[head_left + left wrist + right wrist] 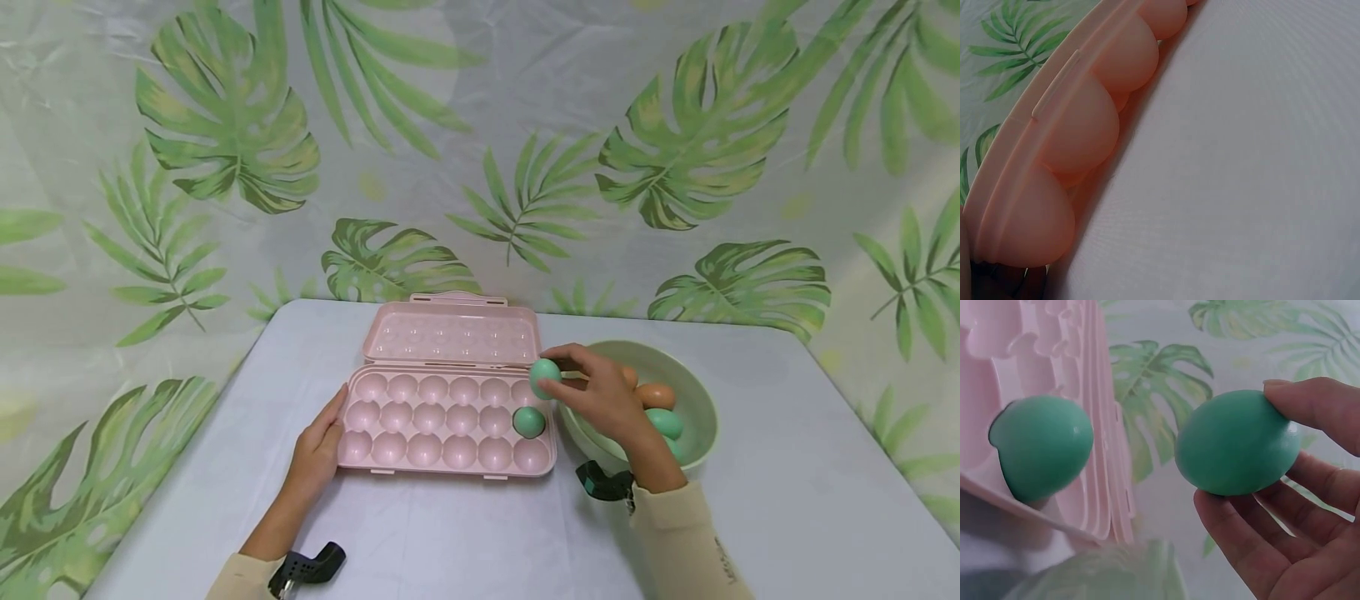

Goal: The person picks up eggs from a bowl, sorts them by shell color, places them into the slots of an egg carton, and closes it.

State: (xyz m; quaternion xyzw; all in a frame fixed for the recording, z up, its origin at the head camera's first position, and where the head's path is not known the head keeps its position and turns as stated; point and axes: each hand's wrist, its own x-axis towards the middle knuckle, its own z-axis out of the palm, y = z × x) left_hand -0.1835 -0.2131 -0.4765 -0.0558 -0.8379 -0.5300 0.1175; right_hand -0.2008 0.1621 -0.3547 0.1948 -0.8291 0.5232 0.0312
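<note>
My right hand (600,392) pinches a green egg (545,379) between thumb and fingertips, over the right end of a pink egg carton (442,473). In the right wrist view the held egg (1235,444) is away from the carton. Another green egg (529,422) sits in the middle row's rightmost cup; it also shows in the right wrist view. At the carton's left end my left hand (315,450) grips the edge, with fingers partly hidden beneath, as the left wrist view shows. The carton's lid (450,321) is folded back.
A pale green bowl (705,450) stands to the right of the carton, partly behind my right forearm. Inside are brown eggs (656,396) and green eggs (664,423). A leaf-print cloth (540,83) hangs behind the white table (465,542).
</note>
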